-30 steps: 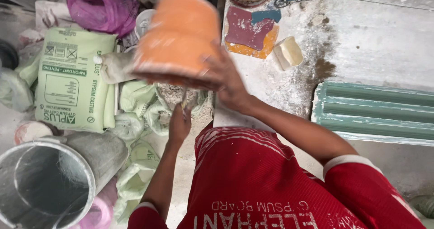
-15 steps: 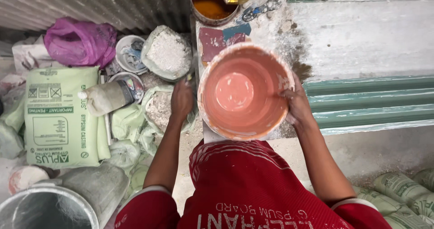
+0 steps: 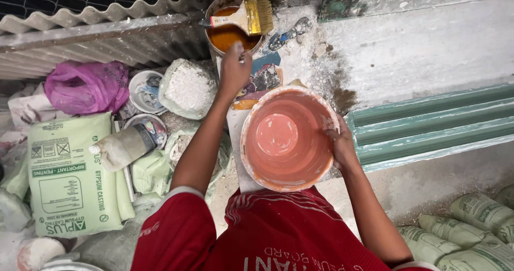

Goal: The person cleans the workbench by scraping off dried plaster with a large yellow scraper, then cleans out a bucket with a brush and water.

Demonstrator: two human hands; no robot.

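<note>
My right hand [image 3: 340, 145] grips the right rim of an empty orange plastic bowl [image 3: 286, 137], which sits upright in front of my red shirt with powder streaks on its edge. My left hand [image 3: 234, 67] is stretched forward to the near rim of a tin of orange-brown liquid [image 3: 227, 35]. Its fingers are curled there, and I cannot tell whether they hold anything. A wide paintbrush [image 3: 249, 16] lies across the top of the tin.
An open bag of white powder [image 3: 188, 86], a white bottle [image 3: 120, 148], a pink plastic bag [image 3: 88, 86] and a green sack [image 3: 67, 180] crowd the left. A green moulded strip [image 3: 428, 123] lies to the right, with more sacks [image 3: 471, 223] below it. Corrugated sheet [image 3: 96, 35] stands behind.
The bowl was upside down and raised, then turned mouth-up and came lower. My left hand left the bowl's side and reached forward to the tin.
</note>
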